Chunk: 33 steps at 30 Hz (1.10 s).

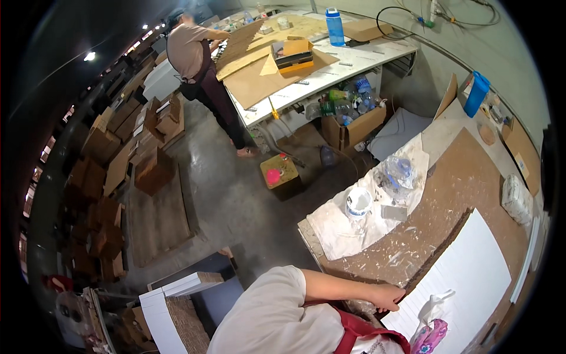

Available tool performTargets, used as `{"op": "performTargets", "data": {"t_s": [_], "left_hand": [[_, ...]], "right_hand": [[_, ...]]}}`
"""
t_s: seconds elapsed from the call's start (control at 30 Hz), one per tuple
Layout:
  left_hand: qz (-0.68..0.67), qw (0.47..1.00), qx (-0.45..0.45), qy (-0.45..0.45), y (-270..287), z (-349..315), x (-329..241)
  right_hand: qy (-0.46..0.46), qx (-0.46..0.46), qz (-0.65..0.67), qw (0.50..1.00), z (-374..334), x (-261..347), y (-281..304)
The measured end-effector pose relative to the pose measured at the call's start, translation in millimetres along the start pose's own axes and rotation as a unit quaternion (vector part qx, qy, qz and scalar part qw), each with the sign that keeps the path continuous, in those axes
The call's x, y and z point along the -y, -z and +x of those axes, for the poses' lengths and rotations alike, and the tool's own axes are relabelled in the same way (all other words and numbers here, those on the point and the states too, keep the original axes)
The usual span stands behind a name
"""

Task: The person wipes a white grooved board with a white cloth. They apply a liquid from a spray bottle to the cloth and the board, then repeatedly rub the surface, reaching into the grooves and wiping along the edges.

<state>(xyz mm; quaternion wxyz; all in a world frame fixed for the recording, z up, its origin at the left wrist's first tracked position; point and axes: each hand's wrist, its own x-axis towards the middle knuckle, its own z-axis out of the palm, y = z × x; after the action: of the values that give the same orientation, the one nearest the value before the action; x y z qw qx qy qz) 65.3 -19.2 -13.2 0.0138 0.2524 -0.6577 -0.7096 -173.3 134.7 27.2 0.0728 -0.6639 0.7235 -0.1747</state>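
Note:
My left hand [386, 297] is closed at the near left edge of a white-faced panel [471, 259], its fingers bent around that edge. The panel lies flat on the brown-covered worktable and shows a dark, rough side. My right hand [435, 308] appears to be in a white glove, below a pink patterned sleeve. It rests over the near part of the panel; its fingers cannot be made out.
On a stained white sheet [330, 230] stand a white tub [358, 202] and a clear plastic container [399, 171]. A blue bottle [476, 94] is at the far right. Another person [191, 50] works at a second table. White-faced boards [159, 318] are stacked at lower left.

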Motion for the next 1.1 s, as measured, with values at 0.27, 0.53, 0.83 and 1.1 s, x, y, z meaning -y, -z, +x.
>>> {"op": "performTargets", "data": {"t_s": [0.27,0.53,0.83,1.1], "left_hand": [[0.089,0.995,-0.052,0.013,-5.2,-13.0,-7.6],[-0.022,0.995,0.078,0.056,5.0,11.9,-9.3],[-0.058,0.989,-0.040,0.132,17.5,-25.5,-12.6],[0.203,0.964,-0.067,0.158,-26.5,-18.3,-57.9]], "right_hand": [[0.014,-0.015,0.005,1.000,-6.5,7.7,4.1],[-0.018,-0.051,-0.005,0.999,-9.0,-13.3,-5.4],[0.006,-0.062,0.043,0.997,2.1,-9.2,8.3],[0.105,-0.028,0.094,0.990,-15.4,-16.5,35.2]]}}
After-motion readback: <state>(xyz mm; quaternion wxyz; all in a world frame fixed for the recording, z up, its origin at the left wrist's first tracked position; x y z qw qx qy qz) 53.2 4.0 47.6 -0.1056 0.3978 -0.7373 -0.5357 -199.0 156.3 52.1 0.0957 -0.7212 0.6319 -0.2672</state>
